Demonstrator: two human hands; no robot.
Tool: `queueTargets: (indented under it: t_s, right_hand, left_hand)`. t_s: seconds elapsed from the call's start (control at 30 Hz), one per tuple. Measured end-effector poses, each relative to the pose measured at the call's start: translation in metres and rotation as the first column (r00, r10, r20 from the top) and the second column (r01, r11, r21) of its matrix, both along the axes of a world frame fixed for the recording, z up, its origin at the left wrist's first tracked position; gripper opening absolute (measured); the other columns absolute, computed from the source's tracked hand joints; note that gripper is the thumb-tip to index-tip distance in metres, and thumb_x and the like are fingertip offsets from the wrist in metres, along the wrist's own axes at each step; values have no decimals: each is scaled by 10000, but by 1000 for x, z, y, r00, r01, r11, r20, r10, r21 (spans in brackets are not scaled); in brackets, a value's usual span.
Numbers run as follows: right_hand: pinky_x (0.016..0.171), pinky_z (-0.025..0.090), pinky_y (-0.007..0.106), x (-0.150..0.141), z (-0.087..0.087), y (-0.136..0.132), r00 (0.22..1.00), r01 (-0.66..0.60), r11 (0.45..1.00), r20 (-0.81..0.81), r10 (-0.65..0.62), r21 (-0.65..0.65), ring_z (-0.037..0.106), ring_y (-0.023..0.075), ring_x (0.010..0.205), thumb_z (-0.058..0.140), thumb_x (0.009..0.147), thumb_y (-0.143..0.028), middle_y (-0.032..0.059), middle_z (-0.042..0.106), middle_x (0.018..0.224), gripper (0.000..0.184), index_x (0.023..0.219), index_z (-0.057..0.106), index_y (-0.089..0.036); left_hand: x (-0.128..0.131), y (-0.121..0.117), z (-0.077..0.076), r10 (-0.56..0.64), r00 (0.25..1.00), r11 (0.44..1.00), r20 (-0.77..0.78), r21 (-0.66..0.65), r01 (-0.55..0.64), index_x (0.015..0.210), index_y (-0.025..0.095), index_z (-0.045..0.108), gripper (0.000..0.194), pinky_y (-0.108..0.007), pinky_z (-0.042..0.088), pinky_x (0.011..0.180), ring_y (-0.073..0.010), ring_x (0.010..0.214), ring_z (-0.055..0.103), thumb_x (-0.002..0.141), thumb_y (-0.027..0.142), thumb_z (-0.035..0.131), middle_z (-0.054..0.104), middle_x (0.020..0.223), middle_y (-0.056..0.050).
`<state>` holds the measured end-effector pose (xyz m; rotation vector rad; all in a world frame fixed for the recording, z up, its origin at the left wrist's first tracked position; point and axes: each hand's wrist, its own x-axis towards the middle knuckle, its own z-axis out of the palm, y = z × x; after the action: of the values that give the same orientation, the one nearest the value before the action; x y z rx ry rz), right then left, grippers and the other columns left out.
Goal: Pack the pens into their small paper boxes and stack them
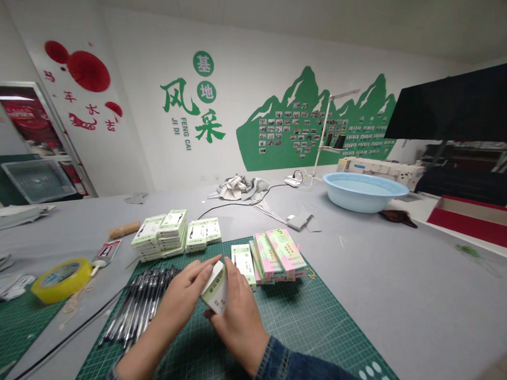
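Observation:
Both my hands hold one small white-and-green box (216, 291) upright over the green cutting mat (310, 327). My left hand (186, 294) pinches its top left edge, fingers closed on it. My right hand (238, 316) wraps around its right side from behind. A row of black pens (143, 301) lies on the mat just left of my left hand. Pink and green boxes (277, 256) are stacked right behind the held box, and green-and-white box stacks (163, 234) sit farther back left.
A yellow tape roll (61, 280) and a wooden-handled tool (124, 229) lie at left. A black cable (54, 347) crosses the grey table. A light blue basin (363, 191), a red tray (477, 219) and a dark monitor (455, 105) stand at right. Cloth scraps (236, 188) lie at the back.

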<state>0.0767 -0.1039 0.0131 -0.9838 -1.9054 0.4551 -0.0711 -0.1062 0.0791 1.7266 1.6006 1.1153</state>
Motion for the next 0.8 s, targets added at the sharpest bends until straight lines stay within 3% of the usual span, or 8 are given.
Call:
queueTargets:
  t_s: [0.1,0.17,0.37,0.53,0.7,0.8]
  right_hand:
    - [1091,431,498,0,0,-1,1000,4,1000,21,-4,20,516,317,1268,687,654,-14,175,510,1420,1020,1539,203,-165]
    - [1084,436,500,-1,0,-1,1000,13,1000,26,-14,28,513,318,1268,677,655,-20,175,518,1411,990,1528,230,-158]
    - [1077,439,482,-1,1,-3,1000,7,1000,21,-7,6,523,308,1232,679,630,-24,151,540,1375,950,1492,306,-169]
    - [1083,429,465,-1,2,-4,1000,-6,1000,13,6,-5,528,298,1214,682,627,-30,134,539,1370,952,1489,309,-184]
    - [1080,426,477,-1,3,-4,1000,-13,1000,20,13,-21,526,302,1204,676,626,-25,143,538,1366,931,1475,323,-171]
    - [1072,434,477,-1,2,-3,1000,-16,1000,14,16,-10,530,298,1199,666,630,-23,137,551,1349,926,1476,323,-174]
  left_hand:
    - [4,-4,0,55,972,996,-226,83,-37,1253,259,711,506,-384,500,828,-266,917,643,933,519,418,668,905,-70]
    - [6,-6,-1,79,952,992,-297,121,-45,1277,261,694,501,-381,497,827,-260,897,643,949,495,397,657,875,-64]
    - [-1,-1,-2,87,972,987,-220,154,-53,1106,247,753,403,-331,504,911,-254,1043,670,911,464,476,745,1128,-62]
    - [-8,3,4,105,980,990,-169,107,-88,1051,242,771,398,-327,539,846,-265,953,706,877,481,504,780,1073,-53]
    - [-8,0,6,58,969,990,-240,135,-25,1097,265,766,360,-330,523,894,-257,1010,691,883,435,532,764,1122,-45]
    - [-4,-2,3,42,951,983,-305,183,15,1144,264,754,371,-321,522,876,-241,972,686,916,422,507,754,1050,-61]
